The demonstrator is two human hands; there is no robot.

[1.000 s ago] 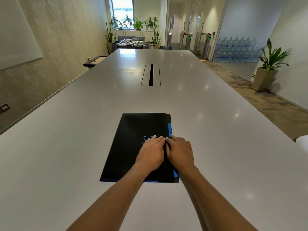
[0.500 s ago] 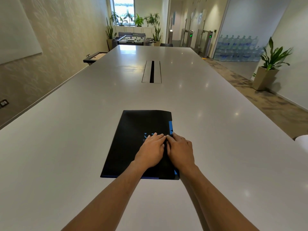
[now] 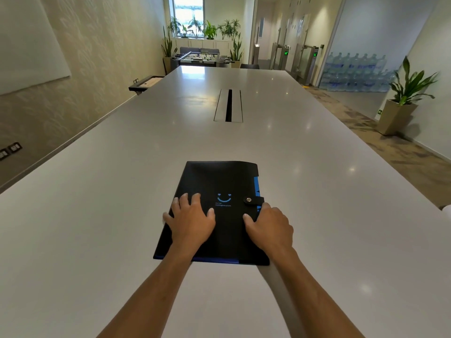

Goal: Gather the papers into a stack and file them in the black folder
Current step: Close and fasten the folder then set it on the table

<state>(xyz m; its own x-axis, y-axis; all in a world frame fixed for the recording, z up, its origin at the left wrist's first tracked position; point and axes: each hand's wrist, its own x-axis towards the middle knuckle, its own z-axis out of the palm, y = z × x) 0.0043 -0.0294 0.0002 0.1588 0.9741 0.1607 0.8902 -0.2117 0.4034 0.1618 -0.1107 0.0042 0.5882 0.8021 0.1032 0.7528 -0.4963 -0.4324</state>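
The black folder (image 3: pixel 219 181) lies closed on the white table (image 3: pixel 97 215), with a blue smiley print on its cover and a strap with a metal snap (image 3: pixel 249 199) fastened on its right side. Blue inner edges show along its right and near sides. My left hand (image 3: pixel 191 222) rests flat on the left half of the cover, fingers spread. My right hand (image 3: pixel 269 228) curls over the folder's right edge just below the strap, thumb on the cover. No loose papers are in sight.
A cable slot (image 3: pixel 228 105) is set into the table's middle, farther away. A potted plant (image 3: pixel 402 103) stands on the floor at the right. The wall runs close along the table's left side. A white object (image 3: pixel 447 211) peeks in at the right edge.
My hands, pressed together over the snap strap a second ago, have moved apart: left to the cover's left half, right to the right edge. The snap and smiley print are now uncovered.
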